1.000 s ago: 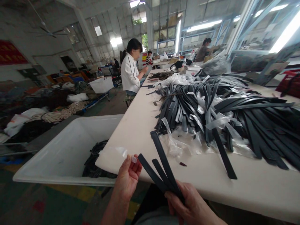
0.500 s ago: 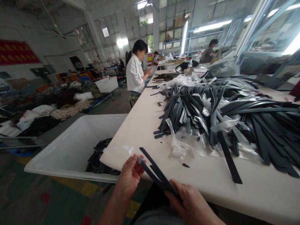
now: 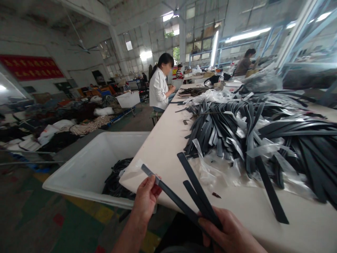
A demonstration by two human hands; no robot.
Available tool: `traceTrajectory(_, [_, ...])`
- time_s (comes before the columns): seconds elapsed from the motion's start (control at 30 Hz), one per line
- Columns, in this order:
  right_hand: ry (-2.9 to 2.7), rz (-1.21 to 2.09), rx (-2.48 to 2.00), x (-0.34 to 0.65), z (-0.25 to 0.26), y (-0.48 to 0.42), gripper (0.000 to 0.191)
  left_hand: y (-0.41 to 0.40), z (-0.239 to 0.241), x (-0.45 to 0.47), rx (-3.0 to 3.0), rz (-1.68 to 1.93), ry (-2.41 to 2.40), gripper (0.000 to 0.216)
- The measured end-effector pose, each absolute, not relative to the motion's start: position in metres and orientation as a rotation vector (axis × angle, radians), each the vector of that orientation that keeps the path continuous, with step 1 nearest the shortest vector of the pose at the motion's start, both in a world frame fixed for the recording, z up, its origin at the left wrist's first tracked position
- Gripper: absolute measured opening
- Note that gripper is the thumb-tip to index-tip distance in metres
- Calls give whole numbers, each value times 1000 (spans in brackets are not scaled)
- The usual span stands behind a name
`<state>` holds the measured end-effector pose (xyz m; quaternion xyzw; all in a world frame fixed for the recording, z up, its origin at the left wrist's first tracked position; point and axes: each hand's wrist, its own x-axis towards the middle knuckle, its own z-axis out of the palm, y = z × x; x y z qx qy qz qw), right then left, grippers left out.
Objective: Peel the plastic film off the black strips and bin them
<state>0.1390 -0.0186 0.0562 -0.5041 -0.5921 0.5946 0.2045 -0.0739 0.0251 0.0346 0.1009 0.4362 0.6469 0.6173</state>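
My right hand (image 3: 228, 233) is closed around the lower ends of three dark flat straps (image 3: 196, 191) that fan up and to the left over the near table edge. My left hand (image 3: 145, 199) pinches the top end of the leftmost strap (image 3: 168, 193), where a bit of clear plastic film (image 3: 133, 167) hangs off. Both hands are in front of the white table (image 3: 163, 147). A big heap of the same dark straps (image 3: 263, 130), mixed with clear plastic wrappers, covers the table to the right.
A white plastic tub (image 3: 86, 168) with dark straps in its bottom stands left of the table. A person in a white jacket (image 3: 158, 89) sits further along the table; another person (image 3: 243, 63) works at the far end. Piles of material lie on the floor at left.
The leftmost strap has swung out to the left, away from the other two, with my left hand on its tip. The camera has shifted slightly left.
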Motion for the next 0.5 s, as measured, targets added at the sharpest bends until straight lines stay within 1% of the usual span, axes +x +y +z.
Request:
traceTrajectory(0.1, [-1690,1465,-1476,134,49,-13,27,14,30,-58,304,1384,940,34])
traceTrajectory(0.2, [-1693,1401,-1445,129,42,-8,32,3,23,-41,399,1313,860,25])
traceTrajectory(0.37, [-1766,1470,-1488,139,40,-13,34,4,16,-45,288,1364,968,32])
traceTrajectory(0.5, [-1814,1389,-1506,132,38,-11,35,0,13,-38,299,1286,906,33])
